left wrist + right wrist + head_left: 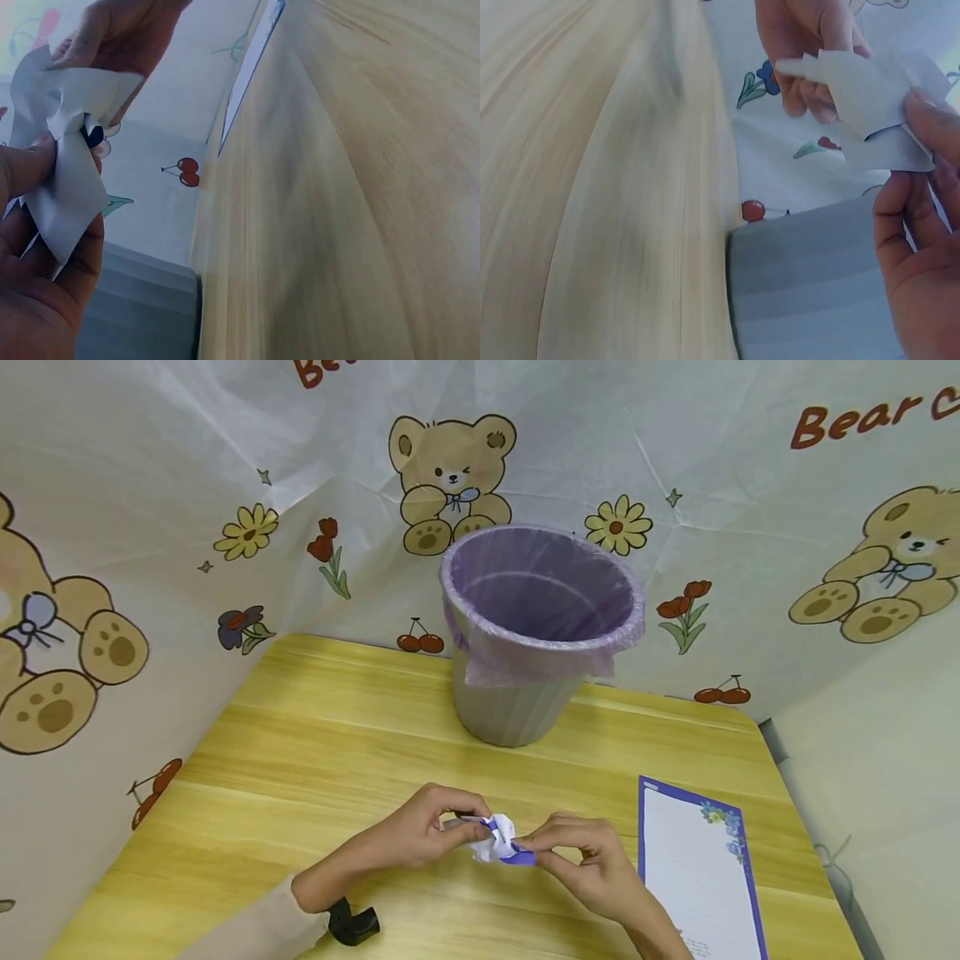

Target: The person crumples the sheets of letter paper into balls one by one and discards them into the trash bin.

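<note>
Above the wooden table, a crumpled sheet of white paper with a purple-blue border point(501, 837) is held between both hands. My left hand point(420, 831) pinches its left side between thumb and fingers. On the opposite side, the right hand point(588, 864) grips a purple edge with thumb and forefinger. The left wrist view shows the folded paper point(71, 180) bunched and twisted in its middle, the left thumb pressing on it. Seen from the right wrist, the paper point(874, 101) has overlapping folds, with the right thumb on top and fingers beneath.
A grey trash can point(510, 710) lined with a translucent purple bag point(525, 664) stands at the table's back. A flat sheet with a purple border and flowers point(693, 868) lies at right. A black strap-like object point(354, 925) is by the left wrist. Bear-printed cloth point(337, 443) hangs behind.
</note>
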Motion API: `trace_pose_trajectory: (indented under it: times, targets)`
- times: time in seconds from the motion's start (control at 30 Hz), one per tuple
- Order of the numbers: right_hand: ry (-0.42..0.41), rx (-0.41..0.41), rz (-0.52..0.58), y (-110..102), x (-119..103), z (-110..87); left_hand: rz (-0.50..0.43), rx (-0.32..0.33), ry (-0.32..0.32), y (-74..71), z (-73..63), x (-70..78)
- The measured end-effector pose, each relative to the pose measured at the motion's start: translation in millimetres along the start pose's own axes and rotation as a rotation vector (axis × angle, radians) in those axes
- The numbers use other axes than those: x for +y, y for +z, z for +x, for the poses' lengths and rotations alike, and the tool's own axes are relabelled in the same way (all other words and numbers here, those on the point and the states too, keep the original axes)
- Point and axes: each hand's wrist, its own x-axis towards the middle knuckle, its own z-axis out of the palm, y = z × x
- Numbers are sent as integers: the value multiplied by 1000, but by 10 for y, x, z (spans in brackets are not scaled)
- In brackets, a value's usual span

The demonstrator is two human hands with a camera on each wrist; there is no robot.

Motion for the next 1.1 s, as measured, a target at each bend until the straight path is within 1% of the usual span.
trace_pose_trajectory:
  times: [0.1, 0.27, 0.43, 0.5, 0.63, 0.73, 0.83, 0.9, 0.93, 1.1]
  targets:
    - [-4, -9, -7, 12, -7, 43, 26, 34, -2, 17, -4, -19]
    - [37, -1, -86, 29, -61, 93, 96, 95, -3, 45, -12, -22]
    - [77, -19, -138, 29, -110, 139, 131, 137, -17, 83, -28, -28]
    - [110, -33, -151, 24, -121, 151, 138, 148, -17, 97, -39, -42]
    - [229, -32, -165, 28, -143, 154, 151, 165, -12, 112, -61, -70]
    - [325, -3, -166, 36, -143, 141, 156, 172, 14, 109, -71, -80]
    - [387, 33, -152, 41, -128, 116, 167, 170, 52, 108, -75, -93]
    - [390, 42, -134, 45, -110, 99, 169, 175, 73, 106, -75, -98]
    - [377, 39, -124, 49, -100, 92, 164, 181, 75, 106, -75, -99]
    - [300, 15, -75, 89, -55, 72, 115, 235, 47, 107, -70, -90]
